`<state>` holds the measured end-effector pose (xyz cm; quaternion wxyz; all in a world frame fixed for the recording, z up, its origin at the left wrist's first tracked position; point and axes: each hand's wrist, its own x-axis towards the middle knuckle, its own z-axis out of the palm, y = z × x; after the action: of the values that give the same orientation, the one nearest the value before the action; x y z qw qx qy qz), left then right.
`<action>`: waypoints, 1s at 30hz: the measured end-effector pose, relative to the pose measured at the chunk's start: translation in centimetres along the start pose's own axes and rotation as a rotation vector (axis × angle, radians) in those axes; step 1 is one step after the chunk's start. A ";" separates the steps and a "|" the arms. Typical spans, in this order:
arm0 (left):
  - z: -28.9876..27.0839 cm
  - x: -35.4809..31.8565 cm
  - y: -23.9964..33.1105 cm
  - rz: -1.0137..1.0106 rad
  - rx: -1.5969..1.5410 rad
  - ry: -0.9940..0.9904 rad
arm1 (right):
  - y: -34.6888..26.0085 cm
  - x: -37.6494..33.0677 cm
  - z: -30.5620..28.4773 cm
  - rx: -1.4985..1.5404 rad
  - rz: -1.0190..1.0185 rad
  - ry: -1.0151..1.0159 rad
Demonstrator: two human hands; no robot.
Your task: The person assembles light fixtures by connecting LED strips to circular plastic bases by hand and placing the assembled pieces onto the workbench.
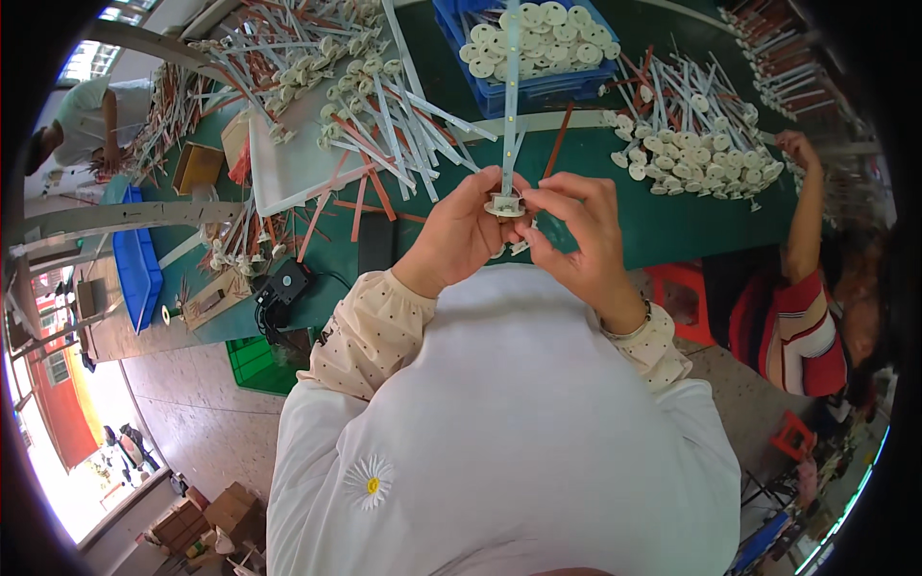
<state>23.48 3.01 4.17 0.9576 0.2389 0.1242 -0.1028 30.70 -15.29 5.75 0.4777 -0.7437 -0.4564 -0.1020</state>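
My left hand (453, 235) is closed around the lower end of an LED strip (511, 106), a long pale strip with small yellow dots that stands up in front of me. At its foot sits a round white base (504, 205), held between my hands. My right hand (588, 238) has its bent index finger and thumb at the right side of this base, with the fingertips against it. Another small white part (520, 248) shows just below the fingers, partly hidden by them. Any fine wire there is too small to make out.
A blue crate (547, 98) of round white bases stands ahead. Piles of strips with bases lie left (384, 115) and right (696, 154), the left one partly on a white tray (279, 187). A black device (286, 280) sits at the left edge. Other people work at both sides.
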 end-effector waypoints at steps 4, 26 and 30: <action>1.9 0.5 0.0 0.088 0.043 0.183 | -0.4 1.5 0.9 0.027 -0.015 0.004; 3.3 1.1 -2.1 0.165 0.068 0.328 | 0.9 1.5 1.4 -0.051 -0.125 0.018; 3.7 1.5 -2.6 0.196 0.135 0.287 | 1.1 1.6 1.3 -0.063 -0.114 0.033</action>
<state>24.91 -1.22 5.75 0.9173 0.3256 0.2286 0.0179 32.06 -13.50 5.37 0.4551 -0.7292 -0.4868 -0.1554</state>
